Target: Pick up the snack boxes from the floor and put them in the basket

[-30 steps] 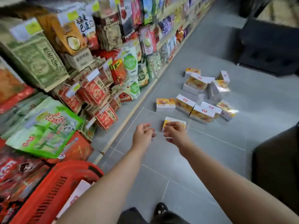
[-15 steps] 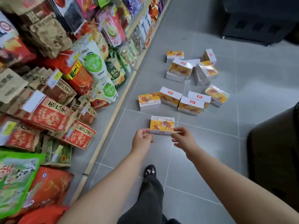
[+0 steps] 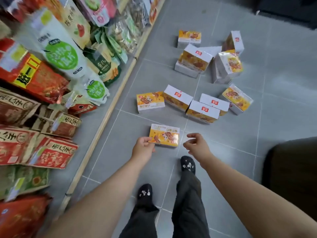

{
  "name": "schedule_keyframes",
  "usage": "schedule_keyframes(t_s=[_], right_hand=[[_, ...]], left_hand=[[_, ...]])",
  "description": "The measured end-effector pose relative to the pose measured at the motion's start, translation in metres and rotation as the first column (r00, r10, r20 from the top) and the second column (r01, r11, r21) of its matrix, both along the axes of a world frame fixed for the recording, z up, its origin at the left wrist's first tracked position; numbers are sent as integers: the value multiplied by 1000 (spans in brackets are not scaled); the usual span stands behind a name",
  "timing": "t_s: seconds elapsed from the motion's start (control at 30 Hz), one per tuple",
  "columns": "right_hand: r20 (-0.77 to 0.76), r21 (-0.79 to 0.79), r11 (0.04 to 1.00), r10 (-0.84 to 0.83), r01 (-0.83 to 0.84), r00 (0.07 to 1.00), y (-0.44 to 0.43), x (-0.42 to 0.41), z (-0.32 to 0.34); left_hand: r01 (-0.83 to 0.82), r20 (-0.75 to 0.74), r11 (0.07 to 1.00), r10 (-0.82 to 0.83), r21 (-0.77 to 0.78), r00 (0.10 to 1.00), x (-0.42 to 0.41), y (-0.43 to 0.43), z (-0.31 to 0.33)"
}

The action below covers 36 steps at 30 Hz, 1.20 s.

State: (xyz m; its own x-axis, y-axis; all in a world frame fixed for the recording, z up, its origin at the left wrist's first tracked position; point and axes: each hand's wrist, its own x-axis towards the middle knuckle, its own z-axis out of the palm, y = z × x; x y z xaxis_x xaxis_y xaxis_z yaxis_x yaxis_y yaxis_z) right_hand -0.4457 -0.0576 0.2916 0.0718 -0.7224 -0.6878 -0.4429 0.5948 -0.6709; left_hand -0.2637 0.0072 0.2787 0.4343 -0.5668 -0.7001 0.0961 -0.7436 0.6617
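A yellow and white snack box (image 3: 165,135) is held by its left edge in my left hand (image 3: 143,148), just above the grey floor. My right hand (image 3: 195,144) hovers a short way to the right of the box, fingers loosely curled and holding nothing. Several more snack boxes lie scattered on the floor ahead: one group (image 3: 193,104) in a rough row, another pile (image 3: 209,57) farther back. The basket is out of view.
A low shelf (image 3: 106,115) packed with snack bags runs along the left. My two feet in dark shoes (image 3: 187,164) stand on the tiled floor below the hands. A dark object (image 3: 291,169) sits at the right edge.
The view has tilted down and the red basket has left the frame. My right hand has let go of the box and drawn off to the right; my left hand holds the box alone.
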Motion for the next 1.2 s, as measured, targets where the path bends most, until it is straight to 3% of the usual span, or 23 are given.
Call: schedule_keyframes(t_s=[0.17, 0.37, 0.67, 0.77, 0.93, 1.07, 1.2], right_hand=[[-68, -25, 969, 244, -246, 967, -80, 1, -45], [-133, -39, 835, 540, -549, 831, -143, 7, -115], [-157, -34, 743, 657, -669, 738, -158, 18, -302], [-198, -91, 701, 684, -707, 703, -167, 26, -373], [-335, -149, 615, 705, -774, 625, -177, 38, -490], [-368, -160, 583, 713, -796, 596, -194, 56, -540], [-367, -14, 576, 758, -818, 540, -204, 59, -547]], left_hand=[[-268, -13, 962, 269, 48, 963, -13, -47, -45], [-509, -50, 849, 519, 141, 853, -36, -79, -128], [-612, -156, 742, 662, 273, 733, -83, -65, -318], [-567, -165, 767, 627, 300, 762, -89, -73, -386], [-610, -146, 729, 670, 310, 727, -85, -89, -500], [-612, -237, 736, 675, 291, 699, -64, -95, -553], [-597, -383, 765, 640, 242, 666, -55, -103, -554]])
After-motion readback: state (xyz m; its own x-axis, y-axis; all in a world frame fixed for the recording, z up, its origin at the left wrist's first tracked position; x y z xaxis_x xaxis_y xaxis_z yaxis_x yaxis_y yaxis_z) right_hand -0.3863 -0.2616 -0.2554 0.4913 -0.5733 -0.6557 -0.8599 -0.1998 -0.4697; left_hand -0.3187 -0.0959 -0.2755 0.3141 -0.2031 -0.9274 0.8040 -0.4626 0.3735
